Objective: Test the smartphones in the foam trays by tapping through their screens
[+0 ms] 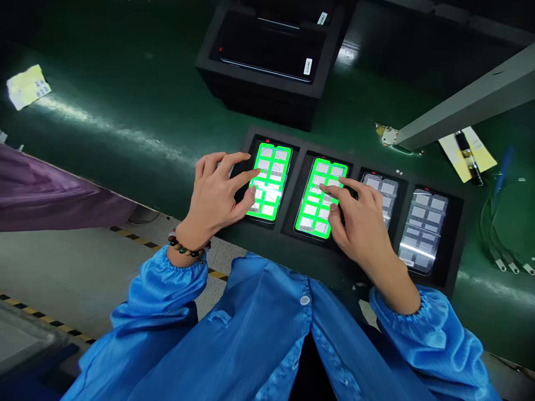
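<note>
Four phones lie in the slots of a black foam tray (267, 236). The leftmost phone (271, 192) and the second phone (311, 209) have bright green screens with white boxes. The third phone (388, 192) and the rightmost phone (424, 223) look grey and unlit. My left hand (219, 195) is open over the left edge of the leftmost phone, index fingertip at its screen. Above the second phone, my right hand (361, 220) is open, with its index fingertip at the screen and its palm partly covering the third phone.
Behind the tray, a black foam box (259, 89) holds more dark phones. A grey metal bar (468, 100) slants in from the right, near a marker (468, 156) on yellow paper (482, 156). Cables (495, 239) lie at the right; a crumpled note (28, 87) lies far left.
</note>
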A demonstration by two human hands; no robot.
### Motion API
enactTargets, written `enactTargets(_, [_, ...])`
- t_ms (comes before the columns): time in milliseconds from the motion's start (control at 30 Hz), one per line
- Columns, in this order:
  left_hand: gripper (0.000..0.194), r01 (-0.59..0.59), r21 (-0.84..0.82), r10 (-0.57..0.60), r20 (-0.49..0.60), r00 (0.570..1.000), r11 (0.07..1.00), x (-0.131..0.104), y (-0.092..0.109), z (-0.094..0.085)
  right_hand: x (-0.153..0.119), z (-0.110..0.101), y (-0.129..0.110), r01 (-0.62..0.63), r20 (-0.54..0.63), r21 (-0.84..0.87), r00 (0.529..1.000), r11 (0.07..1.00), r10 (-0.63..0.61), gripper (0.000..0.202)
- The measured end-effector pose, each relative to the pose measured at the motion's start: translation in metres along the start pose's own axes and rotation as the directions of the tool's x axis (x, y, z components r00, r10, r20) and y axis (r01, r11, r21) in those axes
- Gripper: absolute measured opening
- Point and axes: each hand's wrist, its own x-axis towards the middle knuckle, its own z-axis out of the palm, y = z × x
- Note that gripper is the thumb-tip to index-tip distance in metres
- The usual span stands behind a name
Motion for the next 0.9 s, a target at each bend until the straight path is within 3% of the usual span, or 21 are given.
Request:
enactTargets(200, [0.038,-0.096,-0.085,0.101,0.053,0.993,0.992,0.016,0.019,0.013,-0.015,-0.009,0.006,-0.093,-0.086,-0.080,0.993,0.992,0.086,0.036])
enactTargets(400, [0.035,-0.133,-0.120,0.137,0.025,0.990,0.984,0.018,0.022,0.014,-0.020,-0.008,0.008,-0.065,-0.082,-0.064,0.995,0.996,0.060,0.037])
enactTargets(667, [0.038,-0.008,-0.162,-0.003,-0.069,0.998,0.987,0.005,0.020,0.004,-0.023,-0.003,-0.001,0.056,-0.006,0.034,0.998,0.998,-0.056,0.049])
enactTargets(800, [0.039,0.019,-0.159,-0.032,-0.081,0.996,0.987,0.004,0.020,0.005,-0.024,0.000,-0.002,0.023,-0.012,0.006,1.000,1.000,-0.023,0.053])
enactTargets(900, [0.039,0.023,-0.168,-0.039,-0.093,0.995,0.986,0.004,0.018,0.007,-0.033,-0.006,0.006,-0.045,-0.082,0.003,0.996,0.999,0.045,0.048])
